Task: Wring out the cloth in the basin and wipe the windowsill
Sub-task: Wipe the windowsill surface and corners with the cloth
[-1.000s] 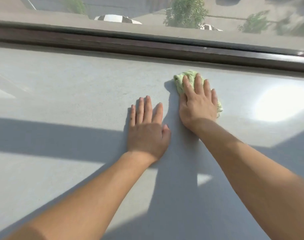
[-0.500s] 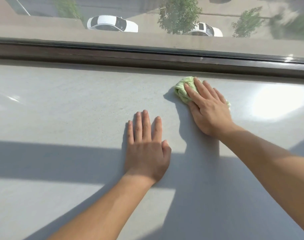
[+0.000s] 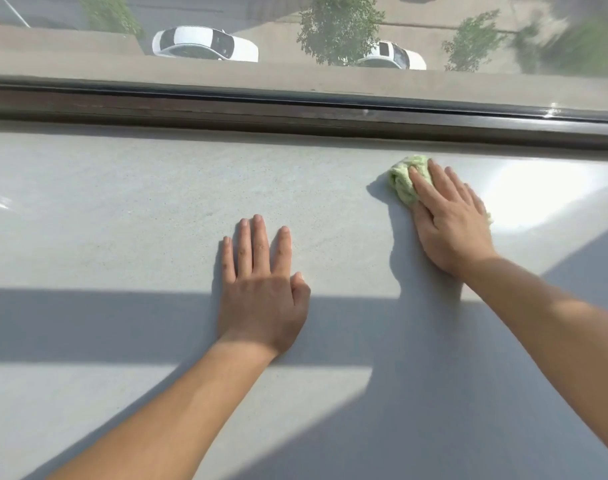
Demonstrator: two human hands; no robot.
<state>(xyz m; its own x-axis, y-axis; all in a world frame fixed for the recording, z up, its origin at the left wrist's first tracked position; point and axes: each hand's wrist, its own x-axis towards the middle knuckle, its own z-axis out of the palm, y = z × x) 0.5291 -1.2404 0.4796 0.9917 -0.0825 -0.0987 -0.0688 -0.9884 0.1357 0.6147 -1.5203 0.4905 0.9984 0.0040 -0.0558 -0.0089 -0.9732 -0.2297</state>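
Our left hand (image 3: pixel 261 299) lies flat on the grey windowsill (image 3: pixel 122 209), fingers straight and spread, well short of the dark window frame (image 3: pixel 226 109). Nearer the frame, our right hand (image 3: pixel 451 223) presses straight fingers onto the bunched green cloth (image 3: pixel 404 178), which sits just before the frame. Beyond the frame stand two white cars (image 3: pixel 205 43).

cloth (image 3: pixel 404 180): fuzzy green terry | windowsill (image 3: pixel 139 209): speckled, semi-gloss stone look | window frame (image 3: pixel 226 112): dark, smooth
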